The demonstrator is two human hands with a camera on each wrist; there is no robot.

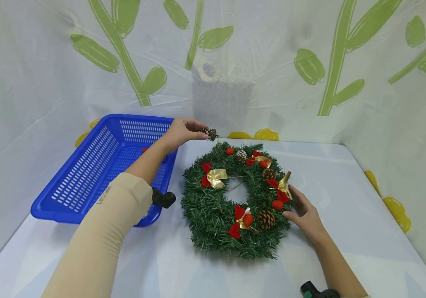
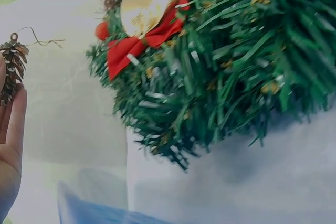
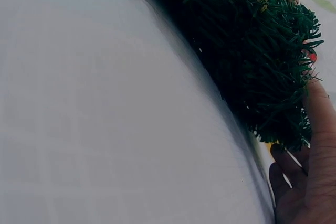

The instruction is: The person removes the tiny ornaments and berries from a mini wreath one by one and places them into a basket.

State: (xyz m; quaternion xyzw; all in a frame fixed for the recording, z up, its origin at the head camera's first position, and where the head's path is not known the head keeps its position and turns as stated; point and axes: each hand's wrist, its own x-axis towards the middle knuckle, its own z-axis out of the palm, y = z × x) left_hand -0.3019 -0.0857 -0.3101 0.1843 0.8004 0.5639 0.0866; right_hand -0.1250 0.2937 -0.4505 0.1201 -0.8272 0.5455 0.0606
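Observation:
A green wreath (image 1: 213, 219) lies flat on the table, dressed with red-and-gold bows, red berries and pine cones. Above its far left edge, my left hand (image 1: 183, 133) pinches a small pine cone (image 1: 210, 133) between thumb and fingers. In the left wrist view a thin wire sticks out from the loop on top of that pine cone (image 2: 14, 69). My right hand (image 1: 307, 217) grips the wreath's right rim beside a bow (image 1: 281, 188). In the right wrist view its thumb lies along the greenery (image 3: 262, 66) and the other fingers curl in below, partly hidden.
A blue plastic basket (image 1: 75, 217) stands to the left of the wreath, with something small and red inside, partly behind my left arm. The white table (image 1: 347, 186) meets a pale curtain (image 1: 265, 82) printed with green leaves at the back.

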